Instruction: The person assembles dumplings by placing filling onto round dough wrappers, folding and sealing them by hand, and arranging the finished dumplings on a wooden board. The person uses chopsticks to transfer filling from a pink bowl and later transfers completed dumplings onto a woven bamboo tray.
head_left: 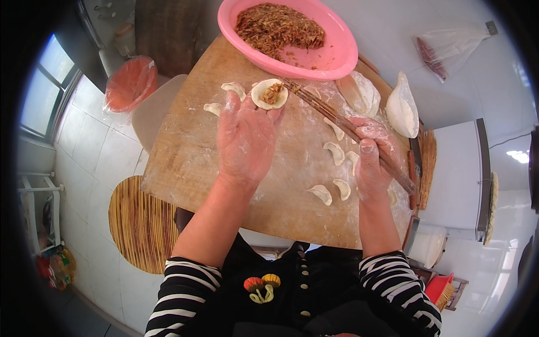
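My left hand (248,139) is palm up, with a round dumpling wrapper (257,97) resting on its fingertips. A small mound of filling (272,94) sits in the middle of the wrapper. My right hand (377,156) grips a pair of wooden chopsticks (332,113), whose tips reach the wrapper's right edge. Beyond both hands stands a pink basin (337,63) holding chopped filling (280,27). Folded dumplings lie on the floured wooden board (189,160): several around my right hand, such as one dumpling (320,194), and another dumpling (214,109) left of my left fingers.
A floury bag (364,94) and a white flour container (403,111) stand at the board's right. A straw brush (428,168) lies beyond that edge. Left of the board are a lined red bin (130,86) and a round slatted mat (143,227). A plastic bag (450,46) hangs at upper right.
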`<state>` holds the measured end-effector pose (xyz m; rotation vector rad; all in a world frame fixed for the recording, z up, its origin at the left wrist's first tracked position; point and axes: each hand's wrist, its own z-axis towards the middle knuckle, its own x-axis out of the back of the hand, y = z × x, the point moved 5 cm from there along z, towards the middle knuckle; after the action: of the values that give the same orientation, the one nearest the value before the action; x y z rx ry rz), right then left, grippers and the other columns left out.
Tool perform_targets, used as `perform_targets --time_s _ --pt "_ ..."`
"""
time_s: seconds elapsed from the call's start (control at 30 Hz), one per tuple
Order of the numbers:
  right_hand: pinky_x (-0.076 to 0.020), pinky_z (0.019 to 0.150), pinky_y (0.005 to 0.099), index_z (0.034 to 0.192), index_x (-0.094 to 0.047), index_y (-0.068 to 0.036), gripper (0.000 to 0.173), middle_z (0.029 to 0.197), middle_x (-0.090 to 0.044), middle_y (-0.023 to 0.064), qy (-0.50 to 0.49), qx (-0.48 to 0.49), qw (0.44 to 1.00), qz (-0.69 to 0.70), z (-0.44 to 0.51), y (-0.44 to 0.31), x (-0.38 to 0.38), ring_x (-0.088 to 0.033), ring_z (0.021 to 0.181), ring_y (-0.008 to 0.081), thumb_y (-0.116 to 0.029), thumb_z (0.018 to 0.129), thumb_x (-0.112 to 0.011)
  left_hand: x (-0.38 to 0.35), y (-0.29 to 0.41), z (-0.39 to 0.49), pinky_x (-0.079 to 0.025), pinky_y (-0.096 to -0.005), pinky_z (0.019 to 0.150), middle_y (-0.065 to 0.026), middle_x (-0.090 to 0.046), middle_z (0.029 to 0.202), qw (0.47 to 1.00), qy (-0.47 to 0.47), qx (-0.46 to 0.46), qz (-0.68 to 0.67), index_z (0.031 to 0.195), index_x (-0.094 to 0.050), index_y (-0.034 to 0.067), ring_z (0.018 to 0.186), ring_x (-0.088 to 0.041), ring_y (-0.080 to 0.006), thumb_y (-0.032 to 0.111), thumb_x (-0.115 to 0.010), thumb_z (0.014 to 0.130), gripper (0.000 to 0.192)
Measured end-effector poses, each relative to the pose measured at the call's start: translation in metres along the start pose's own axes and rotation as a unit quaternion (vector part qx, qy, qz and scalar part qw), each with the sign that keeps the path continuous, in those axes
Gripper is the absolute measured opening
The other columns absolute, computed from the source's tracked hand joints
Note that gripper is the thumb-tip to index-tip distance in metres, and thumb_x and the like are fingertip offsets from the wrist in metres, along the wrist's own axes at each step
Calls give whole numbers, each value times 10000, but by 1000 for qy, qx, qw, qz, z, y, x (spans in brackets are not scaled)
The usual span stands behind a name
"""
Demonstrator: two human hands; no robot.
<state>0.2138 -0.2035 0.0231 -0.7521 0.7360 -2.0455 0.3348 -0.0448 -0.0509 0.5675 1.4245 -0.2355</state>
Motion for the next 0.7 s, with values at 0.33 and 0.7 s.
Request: perform_targets --time_s 0.33,0.7 --pt "-535 896 399 936 -658 18 130 1033 -701 219 -119 50 989 -77 4 -14 -10 -681 988 300 -94 887 -702 -1 -4 2 -227 -437 1191 -168 -483 1399 999 -36 26 5 1387 -362 -72 1367 -396 -360 519 -410 1007 704" --pt "-569 837 424 1041 -606 6 312 1043 -659 164 -115 -209 956 169 67 41 28 -671 946 271 -297 1021 -535 0 -8 0 -255 -463 1183 -155 -508 1382 996 -11 89 -20 1358 -412 -56 1343 -431 -340 493 -413 1015 648"
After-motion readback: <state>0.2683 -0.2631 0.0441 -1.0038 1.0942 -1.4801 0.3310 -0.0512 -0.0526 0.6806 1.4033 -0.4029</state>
